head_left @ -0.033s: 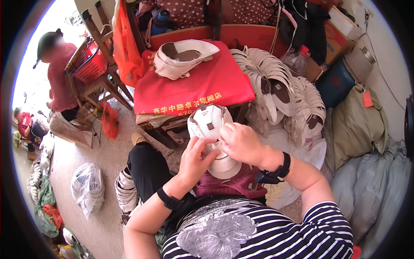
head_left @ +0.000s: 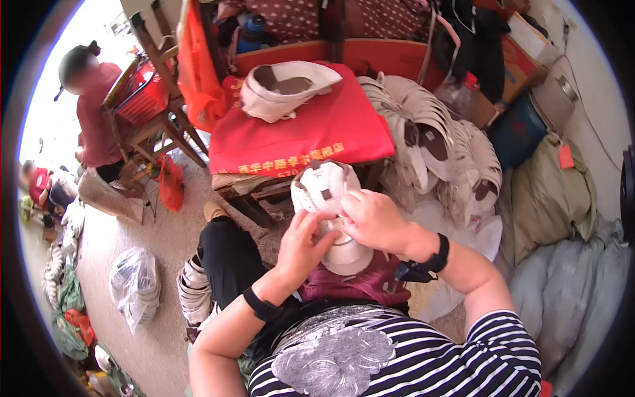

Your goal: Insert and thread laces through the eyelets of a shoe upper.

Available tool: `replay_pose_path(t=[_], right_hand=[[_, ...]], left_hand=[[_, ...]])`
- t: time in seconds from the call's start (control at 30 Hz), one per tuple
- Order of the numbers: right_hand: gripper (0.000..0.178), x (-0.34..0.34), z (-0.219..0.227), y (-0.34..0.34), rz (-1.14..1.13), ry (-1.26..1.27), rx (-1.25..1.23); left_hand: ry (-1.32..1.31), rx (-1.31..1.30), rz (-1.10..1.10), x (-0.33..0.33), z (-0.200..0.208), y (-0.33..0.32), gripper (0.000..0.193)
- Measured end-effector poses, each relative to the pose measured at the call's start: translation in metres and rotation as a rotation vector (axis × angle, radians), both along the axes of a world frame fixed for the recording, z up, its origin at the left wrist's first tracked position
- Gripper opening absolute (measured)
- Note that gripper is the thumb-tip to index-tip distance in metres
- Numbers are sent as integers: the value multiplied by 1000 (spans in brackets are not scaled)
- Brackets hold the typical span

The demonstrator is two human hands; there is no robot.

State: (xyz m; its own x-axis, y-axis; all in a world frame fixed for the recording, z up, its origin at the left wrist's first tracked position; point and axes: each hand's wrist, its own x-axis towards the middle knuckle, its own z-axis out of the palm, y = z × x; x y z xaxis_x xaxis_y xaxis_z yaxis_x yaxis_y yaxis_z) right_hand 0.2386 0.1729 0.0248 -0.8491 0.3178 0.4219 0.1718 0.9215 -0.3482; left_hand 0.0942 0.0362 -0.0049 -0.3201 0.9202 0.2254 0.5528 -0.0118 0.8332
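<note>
Head view, from where I'm standing: white shoe upper (head_left: 319, 182) between the hands, left hand (head_left: 299, 243) and right hand (head_left: 376, 217) both pinching around its middle, exact grip's hidden. Probably light, kinda bendy; I'd steady it by the rounded end nearest the wrists.

Lighting bright; strongest glare far left of the red-draped table (head_left: 331, 129), background there washed white. Shadow noted beneath it. White shoe upper (head_left: 338, 182) just in front of table: pale, detail soft. Co-worker's head (head_left: 79, 69), left of table: blurred. Fisheye curvature grows away from table; rim black.
</note>
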Motion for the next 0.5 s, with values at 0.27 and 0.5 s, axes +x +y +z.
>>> replay_pose_path(t=[0.27,0.5], right_hand=[[13,0,8,11,98,-78,-245],[16,-2,17,8,300,-80,106]], left_hand=[[-2,38,-18,0,-7,-4,36],[36,103,-38,-1,-13,-8,38]])
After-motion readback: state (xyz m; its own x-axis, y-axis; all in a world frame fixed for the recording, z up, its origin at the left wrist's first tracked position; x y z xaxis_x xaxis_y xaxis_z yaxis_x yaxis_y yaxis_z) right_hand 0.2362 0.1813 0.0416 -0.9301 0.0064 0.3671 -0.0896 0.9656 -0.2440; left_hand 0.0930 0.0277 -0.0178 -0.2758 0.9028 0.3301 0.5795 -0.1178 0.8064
